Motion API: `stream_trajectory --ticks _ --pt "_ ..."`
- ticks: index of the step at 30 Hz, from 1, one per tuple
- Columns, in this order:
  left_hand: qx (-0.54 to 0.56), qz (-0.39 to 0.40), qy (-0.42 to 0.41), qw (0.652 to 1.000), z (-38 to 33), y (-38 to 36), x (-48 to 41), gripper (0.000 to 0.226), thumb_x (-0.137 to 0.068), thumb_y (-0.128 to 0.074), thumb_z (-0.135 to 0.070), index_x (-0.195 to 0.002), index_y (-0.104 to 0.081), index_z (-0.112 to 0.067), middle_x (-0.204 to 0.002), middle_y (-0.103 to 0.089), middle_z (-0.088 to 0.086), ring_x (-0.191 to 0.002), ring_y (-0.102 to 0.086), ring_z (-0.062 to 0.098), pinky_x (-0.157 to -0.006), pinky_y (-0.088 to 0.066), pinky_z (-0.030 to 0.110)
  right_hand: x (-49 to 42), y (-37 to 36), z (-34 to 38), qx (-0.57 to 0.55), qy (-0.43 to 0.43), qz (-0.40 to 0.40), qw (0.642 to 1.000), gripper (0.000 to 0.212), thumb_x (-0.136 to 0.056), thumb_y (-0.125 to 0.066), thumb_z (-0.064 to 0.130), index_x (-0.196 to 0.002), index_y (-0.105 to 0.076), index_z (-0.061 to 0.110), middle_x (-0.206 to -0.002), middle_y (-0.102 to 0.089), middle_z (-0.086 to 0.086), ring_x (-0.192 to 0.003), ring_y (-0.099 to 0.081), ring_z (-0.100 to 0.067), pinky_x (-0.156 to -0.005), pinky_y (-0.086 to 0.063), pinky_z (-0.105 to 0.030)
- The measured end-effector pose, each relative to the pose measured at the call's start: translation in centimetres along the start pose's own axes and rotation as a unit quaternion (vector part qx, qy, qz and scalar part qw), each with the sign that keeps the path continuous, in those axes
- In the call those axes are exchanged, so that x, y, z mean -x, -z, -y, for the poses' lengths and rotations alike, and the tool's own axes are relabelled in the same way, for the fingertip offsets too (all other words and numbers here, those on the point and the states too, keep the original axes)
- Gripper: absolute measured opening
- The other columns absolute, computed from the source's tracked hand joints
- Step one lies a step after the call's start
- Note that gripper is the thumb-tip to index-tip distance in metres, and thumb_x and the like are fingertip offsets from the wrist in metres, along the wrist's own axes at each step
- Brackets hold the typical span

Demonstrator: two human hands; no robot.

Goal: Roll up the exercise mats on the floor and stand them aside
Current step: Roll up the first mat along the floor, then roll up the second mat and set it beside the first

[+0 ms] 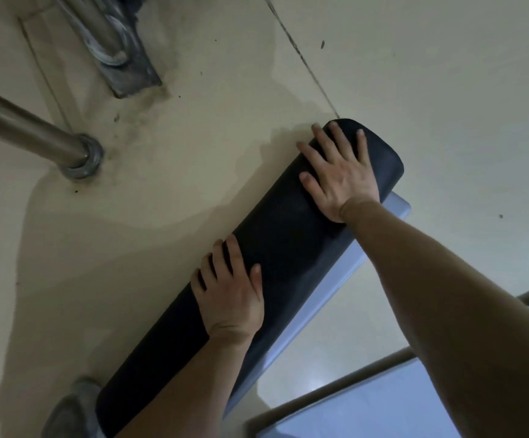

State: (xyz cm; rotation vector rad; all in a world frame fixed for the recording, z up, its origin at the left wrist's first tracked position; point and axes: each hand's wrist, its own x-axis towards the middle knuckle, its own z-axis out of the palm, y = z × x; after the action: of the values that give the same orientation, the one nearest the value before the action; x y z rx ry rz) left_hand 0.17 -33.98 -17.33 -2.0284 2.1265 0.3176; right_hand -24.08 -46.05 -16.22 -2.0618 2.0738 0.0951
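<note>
Now both hands press flat on a rolled mat on the floor.

Largest is the beige floor (193, 172), with a second pale blue mat (383, 403) lying flat at the lower right. Across the middle lies the dark mat (288, 248), almost fully rolled, with a pale blue edge just beside it. On the roll, the right hand (339, 172) and left hand (234, 295) rest with fingers spread apart, not clamped. A steel post (29, 131) stands left.

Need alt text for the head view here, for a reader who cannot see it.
Two bare hands press flat on a dark rolled exercise mat lying on a beige floor: the left hand near the middle, the right hand near the far end. A pale strip of mat remains unrolled beside it; metal posts stand nearby.
</note>
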Motion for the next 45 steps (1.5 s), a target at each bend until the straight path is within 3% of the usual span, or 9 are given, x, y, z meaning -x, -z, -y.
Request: stream_trajectory --ticks 3,6,10,14,21,28,30,33,45 --pt "0.005 0.012 0.005 1.0 0.0 0.6 0.5 0.065 -0.107 -0.019 -0.05 -0.157 -0.029 -0.01 -0.146 -0.048 0.019 -0.123 -0.052 0.04 -0.1 -0.042 0.057 4.9 -1.1 2.0 -0.079 -0.2 -0.053 0.975 0.073 -0.101 -0.024 0.062 -0.165 -0.007 0.031 -0.172 0.001 -0.014 -0.158 0.0 -0.036 -0.123 0.001 -0.062" --pt "0.038 0.023 -0.031 0.999 0.9 2.3 0.6 0.068 -0.105 -0.027 -0.059 -0.158 -0.026 -0.017 -0.147 -0.047 0.018 -0.122 -0.054 0.039 -0.097 -0.045 0.055 14.7 -3.9 7.3 -0.263 -0.39 0.0 0.883 0.094 -0.083 -0.014 0.088 -0.161 0.006 0.041 -0.171 0.004 -0.014 -0.156 -0.003 -0.042 -0.122 -0.011 -0.065" --pt "0.191 0.201 -0.06 0.959 6.4 3.7 -1.2 0.099 -0.077 -0.046 -0.087 -0.156 0.001 -0.052 -0.147 -0.043 0.01 -0.127 -0.052 0.034 -0.107 -0.045 0.05 22.0 -5.4 17.9 -0.458 -0.383 0.037 0.801 0.124 -0.067 -0.045 0.099 -0.16 0.01 0.038 -0.161 -0.012 -0.004 -0.145 -0.031 -0.036 -0.115 -0.038 -0.057" --pt "0.247 0.225 -0.079 0.939 10.3 4.8 -1.8 0.11 -0.073 -0.073 -0.072 -0.159 -0.009 -0.049 -0.14 -0.048 0.01 -0.127 -0.053 0.032 -0.109 -0.044 0.045 20.4 -5.0 22.1 -0.481 -0.394 0.041 0.782 0.121 -0.081 -0.06 0.077 -0.162 0.013 0.026 -0.166 -0.002 -0.006 -0.144 -0.038 -0.038 -0.111 -0.043 -0.05" --pt "0.232 0.159 -0.082 0.956 15.5 6.8 -11.9 0.114 -0.059 -0.068 -0.082 -0.156 -0.015 -0.051 -0.143 -0.052 0.01 -0.129 -0.055 0.032 -0.109 -0.046 0.049 10.1 -5.8 27.7 -0.502 -0.396 0.029 0.769 0.123 -0.081 -0.055 0.082 -0.161 0.017 0.023 -0.169 0.019 -0.017 -0.154 -0.023 -0.041 -0.116 -0.037 -0.057" --pt "0.1 0.037 -0.116 0.988 14.1 7.9 -9.5 0.094 -0.08 -0.074 -0.064 -0.158 -0.029 -0.036 -0.138 -0.048 0.014 -0.122 -0.053 0.037 -0.104 -0.044 0.047 11.3 -5.4 25.9 -0.461 -0.383 0.051 0.799 0.116 -0.08 -0.052 0.085 -0.163 0.008 0.03 -0.171 -0.005 -0.013 -0.152 -0.03 -0.036 -0.117 -0.037 -0.052" --pt "0.058 -0.035 -0.205 0.976 12.2 8.9 -6.6 0.076 -0.083 -0.075 -0.056 -0.149 -0.048 -0.027 -0.138 -0.051 0.011 -0.124 -0.053 0.034 -0.103 -0.043 0.046 14.4 -4.5 25.2 -0.432 -0.365 0.027 0.824 0.1 -0.091 -0.047 0.075 -0.164 0.004 0.028 -0.173 -0.005 -0.012 -0.155 -0.023 -0.033 -0.121 -0.032 -0.05" --pt "0.041 0.025 -0.318 0.947 7.3 9.6 0.2 0.055 -0.089 -0.07 -0.052 -0.137 -0.058 -0.028 -0.138 -0.052 0.003 -0.127 -0.05 0.027 -0.104 -0.044 0.043 22.5 -3.3 24.6 -0.407 -0.369 0.004 0.836 0.082 -0.101 -0.042 0.06 -0.165 -0.005 0.025 -0.173 -0.007 -0.01 -0.158 -0.013 -0.028 -0.123 -0.025 -0.046" --pt "-0.148 0.237 -0.557 0.782 4.3 -0.4 30.6 0.055 -0.091 -0.071 -0.035 -0.142 -0.051 -0.035 -0.143 -0.049 -0.001 -0.128 -0.05 0.026 -0.099 -0.046 0.036 64.6 -7.6 24.4 -0.32 -0.614 0.106 0.714 0.051 -0.099 -0.049 0.03 -0.15 -0.048 0.023 -0.152 -0.043 -0.011 -0.137 -0.041 -0.036 -0.104 -0.046 -0.046"
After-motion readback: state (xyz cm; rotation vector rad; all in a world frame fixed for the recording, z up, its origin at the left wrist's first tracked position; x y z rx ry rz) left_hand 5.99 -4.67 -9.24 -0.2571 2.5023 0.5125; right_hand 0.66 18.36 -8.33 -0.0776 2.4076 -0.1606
